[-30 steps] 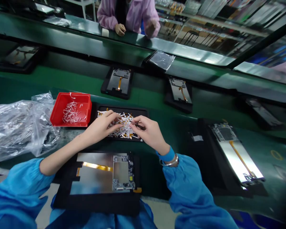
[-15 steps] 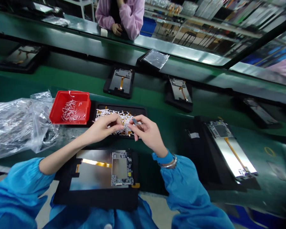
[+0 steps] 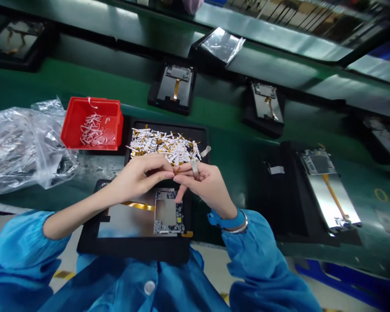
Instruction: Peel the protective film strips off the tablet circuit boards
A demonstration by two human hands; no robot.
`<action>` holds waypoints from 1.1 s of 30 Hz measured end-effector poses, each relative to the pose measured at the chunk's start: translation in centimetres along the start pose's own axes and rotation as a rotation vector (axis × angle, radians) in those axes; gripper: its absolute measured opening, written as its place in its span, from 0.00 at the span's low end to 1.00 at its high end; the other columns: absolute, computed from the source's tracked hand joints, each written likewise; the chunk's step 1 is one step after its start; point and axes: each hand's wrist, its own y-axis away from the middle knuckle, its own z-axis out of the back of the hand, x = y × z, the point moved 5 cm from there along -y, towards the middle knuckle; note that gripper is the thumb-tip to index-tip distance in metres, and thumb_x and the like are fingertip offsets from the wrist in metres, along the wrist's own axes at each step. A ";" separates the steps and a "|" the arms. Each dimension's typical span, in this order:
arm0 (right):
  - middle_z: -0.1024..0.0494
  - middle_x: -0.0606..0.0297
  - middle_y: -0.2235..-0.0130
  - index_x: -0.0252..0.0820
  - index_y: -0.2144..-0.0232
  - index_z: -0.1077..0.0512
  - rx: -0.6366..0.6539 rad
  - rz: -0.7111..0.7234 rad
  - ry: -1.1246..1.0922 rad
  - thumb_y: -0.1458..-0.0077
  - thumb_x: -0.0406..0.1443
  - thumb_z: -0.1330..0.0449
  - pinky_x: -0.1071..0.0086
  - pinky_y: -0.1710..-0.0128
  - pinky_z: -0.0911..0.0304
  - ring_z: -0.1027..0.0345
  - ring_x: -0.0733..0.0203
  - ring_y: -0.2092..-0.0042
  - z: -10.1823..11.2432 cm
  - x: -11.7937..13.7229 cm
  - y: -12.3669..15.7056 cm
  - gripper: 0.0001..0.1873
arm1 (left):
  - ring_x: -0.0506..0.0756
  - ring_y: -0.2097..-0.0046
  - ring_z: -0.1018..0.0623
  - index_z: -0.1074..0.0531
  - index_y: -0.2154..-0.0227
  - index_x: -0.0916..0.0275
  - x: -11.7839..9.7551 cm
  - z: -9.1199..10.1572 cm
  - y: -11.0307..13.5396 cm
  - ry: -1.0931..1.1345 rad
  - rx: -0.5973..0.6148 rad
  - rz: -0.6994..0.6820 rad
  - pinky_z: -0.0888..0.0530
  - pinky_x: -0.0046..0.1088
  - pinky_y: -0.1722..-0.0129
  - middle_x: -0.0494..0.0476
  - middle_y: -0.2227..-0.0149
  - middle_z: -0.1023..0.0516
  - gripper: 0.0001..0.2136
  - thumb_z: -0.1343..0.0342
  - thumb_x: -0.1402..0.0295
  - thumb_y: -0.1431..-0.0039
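1. Meeting at the fingertips, left hand and right hand pinch a small amber strip beside the shallow black tray; the right also grips a flat metallic tool.
2. Tray: heaped thin white-and-amber strips.
3. Red plastic bin: loose curled white slivers.
4. Crinkled clear bag: contents indistinct.

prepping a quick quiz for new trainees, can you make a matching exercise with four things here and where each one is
1. curly white strips
2. white-and-orange strips
3. clear plastic bag
4. flat grey tool

A. held in the right hand
B. inside the red bin
C. left of the red bin
D. piled in a black tray

Pairs: 1-B, 2-D, 3-C, 4-A
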 end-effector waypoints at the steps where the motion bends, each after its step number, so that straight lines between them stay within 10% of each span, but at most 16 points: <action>1: 0.18 0.66 0.71 0.41 0.66 0.23 0.019 -0.007 0.023 0.50 0.41 0.30 0.69 0.74 0.28 0.24 0.59 0.79 0.0 -0.1 0.1 0.12 | 0.49 0.66 0.27 0.27 0.69 0.63 -0.2 0.1 0.3 -0.020 0.022 -0.002 0.32 0.24 0.65 0.50 0.70 0.25 0.08 0.46 0.70 0.34; 5: 0.17 0.63 0.66 0.40 0.63 0.24 0.009 0.042 0.181 0.41 0.37 0.37 0.67 0.69 0.26 0.23 0.61 0.77 1.2 -0.7 0.8 0.06 | 0.48 0.68 0.26 0.28 0.68 0.63 0.0 3.7 1.7 -0.240 -0.055 0.043 0.31 0.23 0.68 0.48 0.69 0.25 0.09 0.47 0.66 0.32; 10: 0.20 0.62 0.63 0.41 0.66 0.21 -0.104 0.351 0.664 0.40 0.32 0.38 0.70 0.70 0.29 0.25 0.65 0.71 2.4 -1.0 2.0 0.05 | 0.47 0.73 0.38 0.37 0.76 0.63 2.8 12.0 4.7 -1.056 -0.504 0.250 0.44 0.30 0.75 0.46 0.76 0.38 0.21 0.47 0.53 0.33; 13: 0.22 0.63 0.66 0.41 0.64 0.20 -0.070 0.493 0.861 0.39 0.29 0.41 0.72 0.70 0.31 0.27 0.65 0.68 2.0 -1.5 2.3 0.08 | 0.50 0.62 0.29 0.31 0.67 0.62 4.4 13.1 5.3 -1.182 -0.450 0.421 0.33 0.34 0.69 0.50 0.67 0.33 0.17 0.56 0.57 0.27; 18: 0.22 0.63 0.64 0.42 0.61 0.21 0.026 0.509 0.955 0.36 0.30 0.43 0.73 0.68 0.30 0.28 0.66 0.67 1.5 -2.1 2.0 0.11 | 0.62 0.48 0.25 0.27 0.54 0.67 2.5 8.0 4.0 -1.105 -0.382 0.217 0.24 0.44 0.51 0.61 0.53 0.27 0.10 0.50 0.73 0.34; 24: 0.23 0.61 0.61 0.41 0.59 0.21 0.164 0.461 0.994 0.35 0.30 0.45 0.73 0.68 0.32 0.28 0.65 0.65 1.4 -1.6 1.6 0.12 | 0.51 0.53 0.23 0.33 0.50 0.63 2.3 -1.0 3.8 -0.431 0.122 0.047 0.25 0.28 0.51 0.55 0.55 0.23 0.12 0.55 0.78 0.33; 33: 0.33 0.61 0.63 0.45 0.54 0.21 0.227 0.283 0.998 0.34 0.34 0.45 0.69 0.74 0.38 0.37 0.65 0.69 2.5 -2.2 1.5 0.13 | 0.57 0.44 0.24 0.33 0.48 0.72 1.9 -3.4 5.3 -0.686 0.200 -0.248 0.28 0.36 0.44 0.64 0.45 0.24 0.12 0.53 0.78 0.31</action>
